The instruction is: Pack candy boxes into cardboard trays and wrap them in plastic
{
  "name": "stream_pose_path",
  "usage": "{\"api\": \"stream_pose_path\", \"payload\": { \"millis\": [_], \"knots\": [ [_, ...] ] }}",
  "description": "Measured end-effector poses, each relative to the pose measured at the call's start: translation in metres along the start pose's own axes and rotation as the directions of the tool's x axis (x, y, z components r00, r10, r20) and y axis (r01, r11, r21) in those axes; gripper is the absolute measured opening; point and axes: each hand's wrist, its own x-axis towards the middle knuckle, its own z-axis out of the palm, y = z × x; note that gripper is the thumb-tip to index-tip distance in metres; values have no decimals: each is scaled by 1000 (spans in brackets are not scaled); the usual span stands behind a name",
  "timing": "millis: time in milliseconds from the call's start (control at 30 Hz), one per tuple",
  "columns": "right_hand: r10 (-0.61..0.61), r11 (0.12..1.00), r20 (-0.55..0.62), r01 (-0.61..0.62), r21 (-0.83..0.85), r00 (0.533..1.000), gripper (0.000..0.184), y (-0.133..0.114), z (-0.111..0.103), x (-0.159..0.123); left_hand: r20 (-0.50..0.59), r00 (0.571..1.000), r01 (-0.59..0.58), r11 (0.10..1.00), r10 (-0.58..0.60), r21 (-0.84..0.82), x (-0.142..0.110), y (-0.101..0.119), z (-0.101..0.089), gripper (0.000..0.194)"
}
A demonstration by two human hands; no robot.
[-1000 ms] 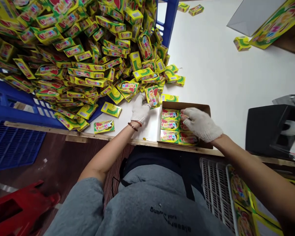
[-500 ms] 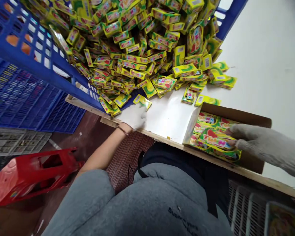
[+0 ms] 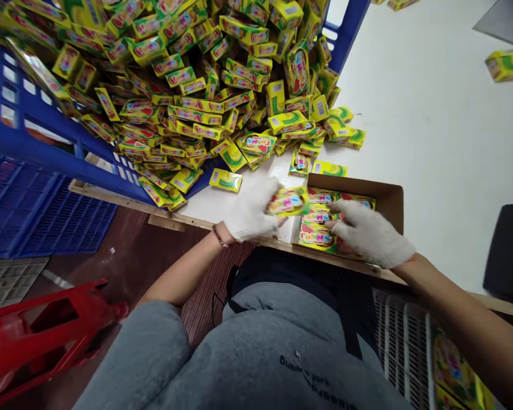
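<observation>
My left hand (image 3: 253, 206), in a white knit glove, grips a small yellow-green candy box (image 3: 288, 201) with colourful lettering. It is just beyond the left wall of an open cardboard carton (image 3: 359, 183). Inside the carton, similar small boxes (image 3: 318, 238) lie flat in rows, printed faces up. My right hand (image 3: 365, 230), also gloved, is over the carton with its fingers apart, at the boxes inside; it hides part of the right-hand ones. A heap of the same candy boxes (image 3: 196, 102) spills from a tipped blue crate (image 3: 38, 136). One loose box (image 3: 225, 180) lies left of my left hand.
The white table (image 3: 419, 114) has a wooden front edge. A dark object (image 3: 508, 259) stands at the right, with a stray candy box (image 3: 508, 64) farther back. Blue crates (image 3: 47, 210) and a red plastic stool (image 3: 38, 336) are at the left. A grey crate (image 3: 402, 336) is below the table.
My left hand has moved right from the heap to the carton with a candy box. The candy box at my right hand now lies flat, and that hand's fingers have spread. The view has shifted right.
</observation>
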Motion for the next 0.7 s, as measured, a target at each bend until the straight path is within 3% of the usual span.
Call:
{"api": "stream_pose_path", "payload": {
  "millis": [100,200,267,333,400,500,567,600,700],
  "knots": [
    [-10,985,-142,34,169,990,46,-6,-23,-2,46,970,-240,971,240,2,23,30,26,38],
    [-13,987,-83,26,161,996,35,-2,-43,-1,82,958,-279,959,274,52,36,23,28,54],
    [26,988,-30,-22,151,999,34,7,-48,3,127,982,-165,964,140,210,35,0,11,56],
    [84,986,24,-86,145,996,33,17,-45,9,168,980,16,882,-108,471,29,-30,-12,43],
    [132,981,74,-141,135,989,30,25,-35,18,159,925,158,729,-346,666,20,-59,-33,46],
    [155,982,103,-165,90,982,25,25,-12,34,125,864,235,611,-488,756,6,-89,-49,65],
    [140,989,99,-143,24,985,24,22,2,43,102,860,288,642,-499,710,0,-97,-49,69],
    [123,992,85,-122,-17,989,25,20,8,46,91,869,324,698,-486,638,-2,-98,-47,68],
    [14,992,49,-8,-124,999,28,17,17,48,18,928,362,912,-372,192,-2,-90,-27,63]
  ]
}}
